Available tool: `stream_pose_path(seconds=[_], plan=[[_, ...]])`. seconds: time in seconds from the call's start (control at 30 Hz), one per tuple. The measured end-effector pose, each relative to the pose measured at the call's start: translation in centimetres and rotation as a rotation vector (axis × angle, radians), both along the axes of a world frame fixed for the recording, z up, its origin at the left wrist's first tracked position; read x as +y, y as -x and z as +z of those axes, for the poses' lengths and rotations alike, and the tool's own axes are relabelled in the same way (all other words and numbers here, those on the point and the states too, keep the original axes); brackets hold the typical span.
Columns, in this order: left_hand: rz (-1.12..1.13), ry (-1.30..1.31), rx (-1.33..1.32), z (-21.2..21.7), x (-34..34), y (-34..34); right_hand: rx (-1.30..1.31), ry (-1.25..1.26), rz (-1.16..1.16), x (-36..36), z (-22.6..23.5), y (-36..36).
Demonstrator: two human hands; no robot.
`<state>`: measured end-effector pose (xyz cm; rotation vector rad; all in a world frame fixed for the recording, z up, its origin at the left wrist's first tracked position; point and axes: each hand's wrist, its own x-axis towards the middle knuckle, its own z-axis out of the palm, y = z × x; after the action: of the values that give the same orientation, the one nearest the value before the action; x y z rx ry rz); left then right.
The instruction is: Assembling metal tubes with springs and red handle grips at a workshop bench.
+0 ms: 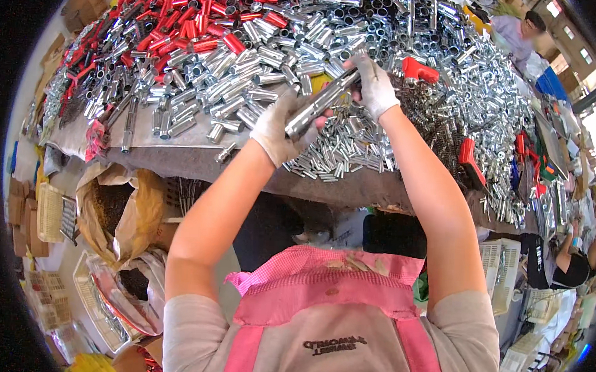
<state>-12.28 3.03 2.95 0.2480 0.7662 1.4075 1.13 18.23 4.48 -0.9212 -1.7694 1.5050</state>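
A long shiny metal tube (321,102) slants across the space between my hands, above the heaped table. My left hand (278,126), in a white glove with bare fingertips, wraps its nearer, lower end. Around the farther, upper end my gloved right hand (375,86) is closed. Short silver tubes (242,84) lie piled just beyond my left hand. Below the held tube spread many small metal pins (343,151). A heap of dark springs (437,119) lies to the right of my right wrist.
Red tubular parts (185,31) cover the far left of the pile. Red handles (419,70) lie on the right side. Under the table's left edge stand a sack (121,208) and plastic crates (51,212). Another person (514,36) is at the far right, and one more (574,264) at the right.
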Motion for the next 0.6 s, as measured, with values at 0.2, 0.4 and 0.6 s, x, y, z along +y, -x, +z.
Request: stream_pose_path(seconds=[0.2, 0.4, 0.6], plan=[[0.066, 0.023, 0.077, -0.2, -1.1, -2.7, -0.008, -0.281, 0.088, -0.9, -2.4, -0.3], [-0.031, -0.121, 0.109, -0.7, -1.7, -3.1, -0.017, -0.28, 0.118, -2.0, -2.4, -0.7], [-0.097, -0.047, 0.163, -1.9, -4.3, -3.9, -0.003, -0.17, -0.018, -1.0, -1.1, -1.6]])
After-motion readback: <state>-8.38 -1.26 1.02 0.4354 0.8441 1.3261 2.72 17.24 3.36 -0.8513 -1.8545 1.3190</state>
